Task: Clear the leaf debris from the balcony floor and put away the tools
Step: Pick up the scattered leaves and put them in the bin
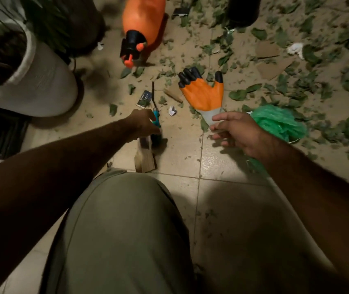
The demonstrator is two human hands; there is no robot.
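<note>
Teal plastic shows between the curled fingers of the left hand (pixel 144 122), which grips the handle of a garden tool (pixel 156 121) down at the floor (pixel 180 149). The tool's thin dark end points toward the far side. To the right, the right hand (pixel 239 132) pinches the grey cuff of a glove (pixel 203 92) between thumb and forefinger, its other fingers loosely bent beneath. The glove is orange with black fingertips, its fingers spread toward the far side. Just behind that hand, further right, sits a crumpled green plastic bag (pixel 279 122); whether the hand holds it too I cannot tell. Torn green leaves (pixel 238 95) litter the tiles, thickly on the right and far side, thinly near the person. Scraps of brown cardboard (pixel 268 49) lie among them on the far right. An orange spray bottle (pixel 141 15) with a black top stands on the far side, and a big white pot (pixel 42 81) with a plant fills the far left. A block of wood (pixel 145 160) lies just nearer than the left hand, beside the person's bent knee (pixel 127 209) in olive cloth.
</note>
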